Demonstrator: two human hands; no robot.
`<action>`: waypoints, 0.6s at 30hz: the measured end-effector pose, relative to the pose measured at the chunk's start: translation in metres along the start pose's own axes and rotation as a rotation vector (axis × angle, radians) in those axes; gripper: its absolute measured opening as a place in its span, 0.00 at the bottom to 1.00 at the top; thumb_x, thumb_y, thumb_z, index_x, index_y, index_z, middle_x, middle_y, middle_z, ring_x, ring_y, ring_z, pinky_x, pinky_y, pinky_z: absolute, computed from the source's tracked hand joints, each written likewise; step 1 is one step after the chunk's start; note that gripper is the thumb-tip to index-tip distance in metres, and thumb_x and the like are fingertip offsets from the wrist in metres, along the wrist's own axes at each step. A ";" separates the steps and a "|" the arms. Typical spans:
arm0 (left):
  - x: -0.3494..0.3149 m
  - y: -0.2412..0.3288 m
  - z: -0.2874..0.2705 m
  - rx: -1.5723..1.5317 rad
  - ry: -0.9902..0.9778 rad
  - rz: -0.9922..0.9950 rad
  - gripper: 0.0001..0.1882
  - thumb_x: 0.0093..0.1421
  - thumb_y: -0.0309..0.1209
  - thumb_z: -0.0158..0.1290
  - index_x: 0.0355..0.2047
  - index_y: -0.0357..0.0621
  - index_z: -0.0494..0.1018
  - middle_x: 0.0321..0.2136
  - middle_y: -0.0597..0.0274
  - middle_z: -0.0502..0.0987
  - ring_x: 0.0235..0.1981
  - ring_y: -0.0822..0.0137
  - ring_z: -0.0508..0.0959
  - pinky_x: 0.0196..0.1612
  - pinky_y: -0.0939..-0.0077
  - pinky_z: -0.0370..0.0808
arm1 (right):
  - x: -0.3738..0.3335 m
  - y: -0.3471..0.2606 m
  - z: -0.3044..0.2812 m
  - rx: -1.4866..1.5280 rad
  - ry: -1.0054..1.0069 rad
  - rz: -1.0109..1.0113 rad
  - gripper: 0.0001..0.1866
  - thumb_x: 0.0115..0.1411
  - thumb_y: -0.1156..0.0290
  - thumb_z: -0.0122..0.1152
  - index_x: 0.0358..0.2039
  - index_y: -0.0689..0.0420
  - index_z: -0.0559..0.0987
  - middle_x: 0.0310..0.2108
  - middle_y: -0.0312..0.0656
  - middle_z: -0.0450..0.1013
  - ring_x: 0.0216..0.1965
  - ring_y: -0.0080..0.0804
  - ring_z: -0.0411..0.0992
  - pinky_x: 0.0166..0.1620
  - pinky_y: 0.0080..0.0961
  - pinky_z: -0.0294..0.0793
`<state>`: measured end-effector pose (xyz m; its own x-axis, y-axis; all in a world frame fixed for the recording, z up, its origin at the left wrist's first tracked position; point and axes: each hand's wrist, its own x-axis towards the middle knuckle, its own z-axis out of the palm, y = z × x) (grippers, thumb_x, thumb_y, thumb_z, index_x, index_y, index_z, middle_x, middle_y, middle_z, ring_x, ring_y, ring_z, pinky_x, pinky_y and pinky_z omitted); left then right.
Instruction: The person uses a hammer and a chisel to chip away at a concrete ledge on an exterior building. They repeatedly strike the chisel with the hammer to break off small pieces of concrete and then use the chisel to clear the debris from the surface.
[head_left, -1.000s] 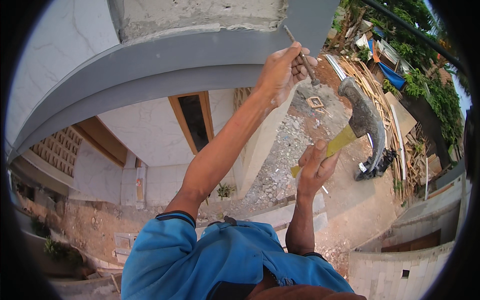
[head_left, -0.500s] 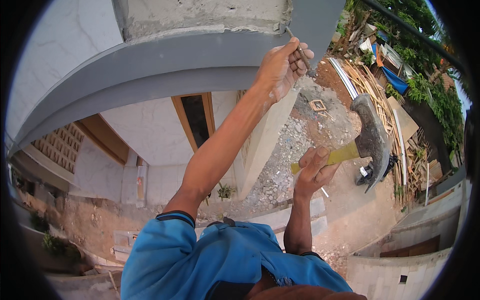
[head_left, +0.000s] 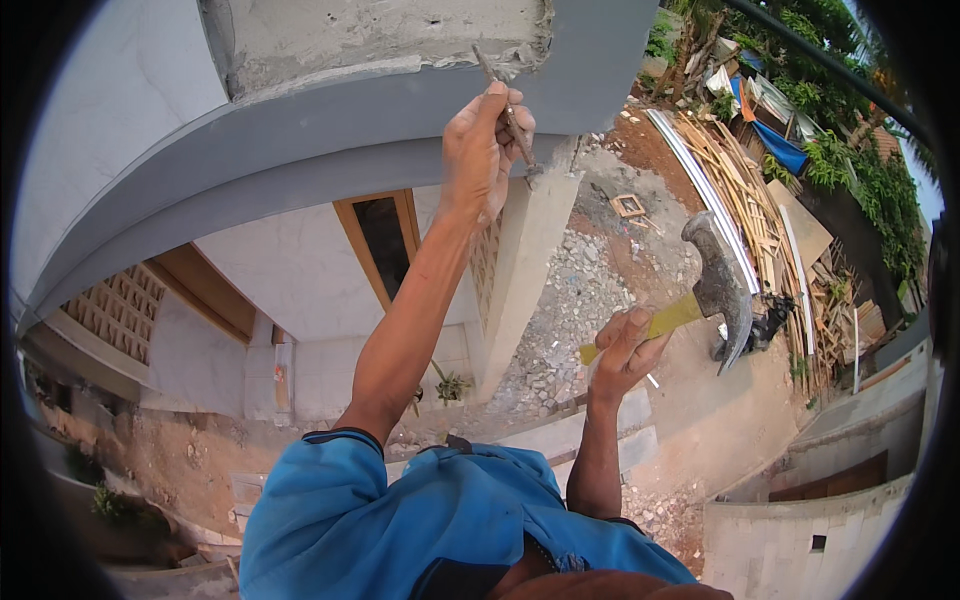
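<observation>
My left hand (head_left: 482, 150), dusted white, is closed around a thin metal chisel (head_left: 516, 132). The chisel slants, its upper tip at the lower edge of a rough bare cement patch (head_left: 380, 38) set in a grey-painted beam (head_left: 350, 110). Whether the tip touches the cement I cannot tell. Lower and to the right, my right hand (head_left: 628, 352) grips a hammer (head_left: 722, 288) by its yellow handle. The hammer's worn grey head is held out to the right, apart from the chisel and the beam.
Below lies ground strewn with rubble (head_left: 580, 290) and a small wooden frame (head_left: 628, 206). Long timber strips (head_left: 735, 180) are piled on the right beside a blue tarp (head_left: 778, 146). A dark cable (head_left: 830, 65) crosses the upper right. Under the beam stands a pale wall with a wood-framed opening (head_left: 380, 240).
My left hand has shifted left with the chisel, away from the patch's right corner to farther along its lower edge. The hammer head has dipped slightly and moved a little left.
</observation>
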<state>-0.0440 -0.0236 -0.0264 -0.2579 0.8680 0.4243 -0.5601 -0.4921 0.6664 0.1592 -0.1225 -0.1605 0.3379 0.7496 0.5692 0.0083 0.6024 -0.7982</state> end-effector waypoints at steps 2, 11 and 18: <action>-0.004 0.003 -0.007 0.112 0.021 -0.027 0.15 0.71 0.42 0.51 0.38 0.42 0.73 0.20 0.69 0.72 0.20 0.77 0.70 0.23 0.84 0.64 | 0.000 -0.006 -0.005 0.011 0.014 0.030 0.16 0.74 0.59 0.47 0.40 0.60 0.63 0.17 0.34 0.61 0.17 0.20 0.59 0.20 0.20 0.57; 0.002 0.003 0.002 0.459 -0.117 -0.218 0.18 0.72 0.46 0.49 0.38 0.41 0.73 0.18 0.72 0.68 0.15 0.79 0.66 0.19 0.83 0.58 | -0.004 -0.018 0.003 0.169 0.008 0.129 0.15 0.74 0.59 0.48 0.39 0.58 0.62 0.17 0.31 0.56 0.15 0.17 0.56 0.18 0.19 0.54; 0.006 0.013 0.045 0.430 -0.327 0.000 0.21 0.74 0.48 0.44 0.42 0.41 0.73 0.23 0.65 0.78 0.18 0.80 0.67 0.19 0.85 0.59 | -0.003 -0.024 -0.001 0.129 0.020 0.074 0.16 0.74 0.58 0.48 0.38 0.59 0.62 0.16 0.33 0.58 0.14 0.18 0.56 0.19 0.19 0.54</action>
<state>-0.0175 -0.0272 0.0123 0.0394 0.8360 0.5473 -0.1698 -0.5342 0.8281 0.1585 -0.1396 -0.1432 0.3516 0.7884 0.5047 -0.1378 0.5769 -0.8051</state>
